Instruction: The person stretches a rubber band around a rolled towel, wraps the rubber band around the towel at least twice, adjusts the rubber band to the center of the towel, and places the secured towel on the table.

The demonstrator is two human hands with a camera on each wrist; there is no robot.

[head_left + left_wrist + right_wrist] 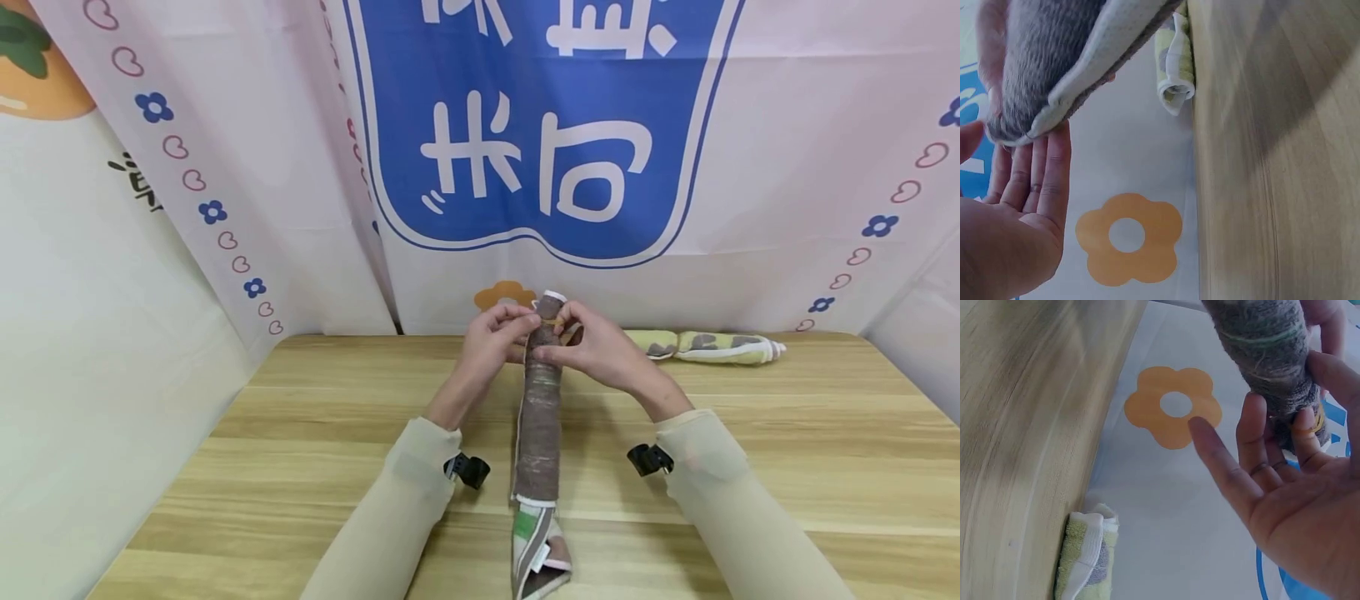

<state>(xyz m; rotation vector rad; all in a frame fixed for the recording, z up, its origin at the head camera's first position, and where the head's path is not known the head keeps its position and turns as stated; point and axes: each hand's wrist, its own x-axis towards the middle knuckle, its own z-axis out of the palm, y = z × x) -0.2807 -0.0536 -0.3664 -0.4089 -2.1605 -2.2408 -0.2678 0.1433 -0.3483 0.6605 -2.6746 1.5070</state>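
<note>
A brown towel (pixel 538 433), rolled into a long tube, points away from me, its far end raised. Its near end is loosely folded, with green, white and brown stripes and a white tag. A yellow-orange rubber band (pixel 1319 419) circles it near the far end. My left hand (pixel 486 346) holds the far end from the left, thumb near the band, fingers beneath in the left wrist view. My right hand (pixel 603 348) grips the roll from the right, thumb across it below the band. One right fingertip touches the band in the right wrist view.
A second rolled towel (pixel 723 348), yellow with grey patches and drawn in at its middle, lies along the table's back edge at right. The wooden table (pixel 315 467) meets a printed curtain (pixel 247 125) behind and at the sides.
</note>
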